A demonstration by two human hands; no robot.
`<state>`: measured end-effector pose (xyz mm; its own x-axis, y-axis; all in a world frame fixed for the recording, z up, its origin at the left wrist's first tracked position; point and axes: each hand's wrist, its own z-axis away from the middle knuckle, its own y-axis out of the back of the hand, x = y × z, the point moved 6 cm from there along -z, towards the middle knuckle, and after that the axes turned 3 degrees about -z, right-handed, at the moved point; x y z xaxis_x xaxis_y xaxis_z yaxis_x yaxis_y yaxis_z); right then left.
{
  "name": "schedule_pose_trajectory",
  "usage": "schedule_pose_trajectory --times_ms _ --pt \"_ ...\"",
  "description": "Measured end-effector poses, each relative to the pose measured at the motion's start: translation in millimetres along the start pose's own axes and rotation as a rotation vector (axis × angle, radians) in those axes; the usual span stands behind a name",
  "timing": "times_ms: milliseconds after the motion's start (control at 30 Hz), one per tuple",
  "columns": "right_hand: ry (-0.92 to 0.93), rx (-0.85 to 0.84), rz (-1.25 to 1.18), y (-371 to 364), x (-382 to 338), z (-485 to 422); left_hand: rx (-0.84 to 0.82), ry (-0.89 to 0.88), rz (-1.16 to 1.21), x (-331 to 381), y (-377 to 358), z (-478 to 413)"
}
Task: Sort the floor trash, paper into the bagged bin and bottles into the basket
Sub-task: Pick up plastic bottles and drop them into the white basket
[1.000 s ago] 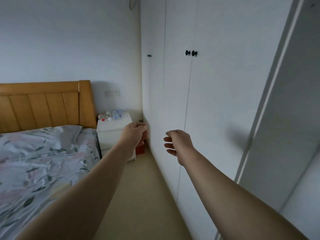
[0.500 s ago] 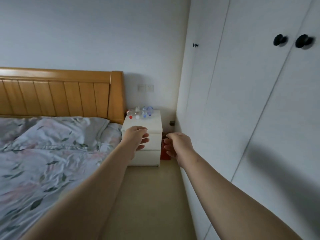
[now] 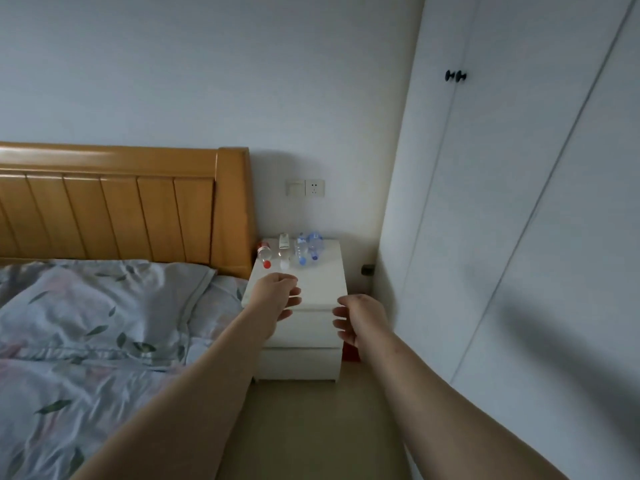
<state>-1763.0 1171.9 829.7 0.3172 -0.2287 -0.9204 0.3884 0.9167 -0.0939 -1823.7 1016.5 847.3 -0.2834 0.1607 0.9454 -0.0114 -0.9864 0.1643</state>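
**Both hands empty in front of the nightstand, four bottles on its top**

From my remote view, two bare forearms run up from the lower edge of the frame to its centre. The left hand [image 3: 275, 294] is loosely curled, thumb and fingertips apart, and it grips nothing. It hangs in front of the front edge of the nightstand top, and I cannot tell whether it touches it. The right hand [image 3: 362, 315] is also slack and empty, with fingers half bent toward the left hand and a gap between the two.

Below them is a plain beige floor [image 3: 311, 427]. At lower left is a rumpled duvet [image 3: 86, 341], pale grey with a leaf print, and above it lies a matching pillow [image 3: 114, 289].

At centre stands the nightstand [image 3: 304, 330], a smooth white box with two flat drawer fronts. A red object [image 3: 349, 353] sits low at its right side, mostly hidden by the right wrist.

The bottles [image 3: 300, 252] are clear plastic and lie side by side at the back of the nightstand top. One has a red cap [image 3: 266, 264], one a white cap, and two have blue caps. Their labels are too small for me to read.

Farther back, at left, is a glossy honey-coloured wooden headboard [image 3: 121, 209] with slanted panels. A wall socket [image 3: 314, 188] sits above the nightstand, and a white wardrobe [image 3: 485, 237] with black round knobs [image 3: 455, 76] fills the right side.
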Motion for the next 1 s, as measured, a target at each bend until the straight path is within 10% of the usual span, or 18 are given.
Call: schedule_pose_trajectory --times_ms 1000 --pt "-0.45 -0.106 0.139 -180.2 -26.8 -487.8 0.278 0.437 0.016 -6.8 -0.2 -485.6"
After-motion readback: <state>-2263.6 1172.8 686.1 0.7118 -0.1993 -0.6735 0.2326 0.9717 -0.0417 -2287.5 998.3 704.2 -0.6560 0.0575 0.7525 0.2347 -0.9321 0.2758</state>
